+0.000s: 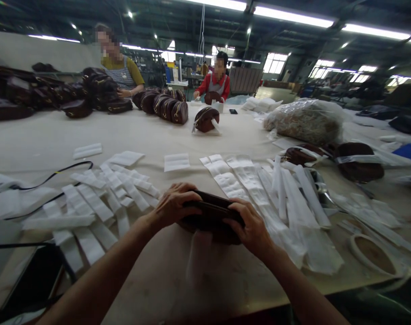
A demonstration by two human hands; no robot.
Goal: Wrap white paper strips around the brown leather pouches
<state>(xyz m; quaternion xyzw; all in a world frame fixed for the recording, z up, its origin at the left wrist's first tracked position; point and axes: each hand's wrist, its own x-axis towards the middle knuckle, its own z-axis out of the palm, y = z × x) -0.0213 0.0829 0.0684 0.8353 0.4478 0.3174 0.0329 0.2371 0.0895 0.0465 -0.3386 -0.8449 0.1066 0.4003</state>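
"Bright tube lights [293, 16] run above a dim workshop; from the head camera, a broad white-covered table [140, 135] spreads ahead of the hands."

"Where's the main thing?"

"Directly between the hands: a dark brown, rounded, leathery bag [212, 216]. Its long axis runs from the left hand [174, 203] to the right hand [251, 223], dipping slightly rightward."

"Which hand is nearer?"

"Neither. Both are clasped on it, one at each end, fingers along its upper part."

"Anything in the way?"

"Nothing visible between hands and bag. A blurred translucent strip [199, 255] hangs at its near side. Flat white strips [95, 201] crowd beyond the left hand; longer, quilted-looking white strips [246, 174] lie near the right. Straight ahead, well apart, stands a brown zipped bag [205, 119]."
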